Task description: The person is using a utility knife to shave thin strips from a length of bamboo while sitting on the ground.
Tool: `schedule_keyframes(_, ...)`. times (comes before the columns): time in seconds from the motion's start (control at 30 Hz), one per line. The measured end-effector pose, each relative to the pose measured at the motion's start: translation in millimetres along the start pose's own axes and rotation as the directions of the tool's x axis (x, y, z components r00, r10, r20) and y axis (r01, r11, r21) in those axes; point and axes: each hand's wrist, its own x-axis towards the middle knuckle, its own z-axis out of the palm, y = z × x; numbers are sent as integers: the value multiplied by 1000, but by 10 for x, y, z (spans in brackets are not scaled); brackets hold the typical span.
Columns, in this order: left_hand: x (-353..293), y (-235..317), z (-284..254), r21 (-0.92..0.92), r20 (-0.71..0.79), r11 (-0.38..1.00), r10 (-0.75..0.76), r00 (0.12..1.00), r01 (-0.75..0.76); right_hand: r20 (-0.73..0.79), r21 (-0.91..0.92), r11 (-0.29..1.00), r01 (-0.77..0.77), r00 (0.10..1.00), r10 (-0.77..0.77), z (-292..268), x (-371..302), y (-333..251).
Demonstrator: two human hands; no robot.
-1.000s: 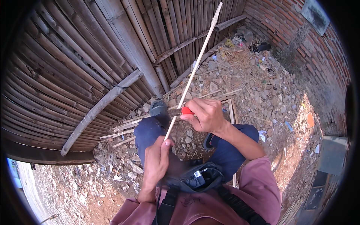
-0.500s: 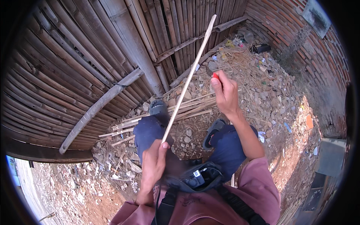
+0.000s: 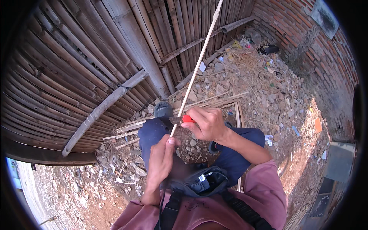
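My left hand (image 3: 161,157) is closed round the lower end of a long pale bamboo strip (image 3: 196,71), which slants up and away past the top edge of the view. In my right hand (image 3: 209,123) is a knife (image 3: 188,119) with a red handle, the fingers wrapped round it. Its dark blade lies across the strip a little above my left hand, pointing left over my left knee. More cut strips (image 3: 209,103) lie in a loose bundle on the ground beyond my knees.
A bamboo slat wall (image 3: 76,76) stands on the left, with a brick wall (image 3: 318,50) on the right. Stony rubble (image 3: 264,99) with straw and litter covers the ground. An open dark pouch (image 3: 201,182) hangs at my waist.
My right hand has come down and left, bringing the knife from beyond the strip to its lower part. The strip has shifted slightly upward in the view with my left hand.
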Motion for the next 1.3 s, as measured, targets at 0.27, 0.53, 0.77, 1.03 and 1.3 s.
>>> schedule_keyframes(0.27,-54,-12,-3,100,-59,995,22,998,-16,-58,-46,989,-143,988,140,-165,100,192)
schedule_keyframes(0.53,-1,67,1,125,-89,992,31,996,-20,27,-31,999,24,999,-23,4,-3,-25)
schedule_keyframes(0.77,-30,71,4,157,-122,987,60,991,-40,-40,-84,996,22,999,-25,-54,62,-10)
schedule_keyframes(1.03,-140,-4,-17,182,-118,983,10,993,12,-198,-128,954,-272,949,244,-299,219,393)
schedule_keyframes(1.3,-203,-106,-41,244,-69,969,-18,997,35,-162,-8,950,-313,938,308,-465,166,563)
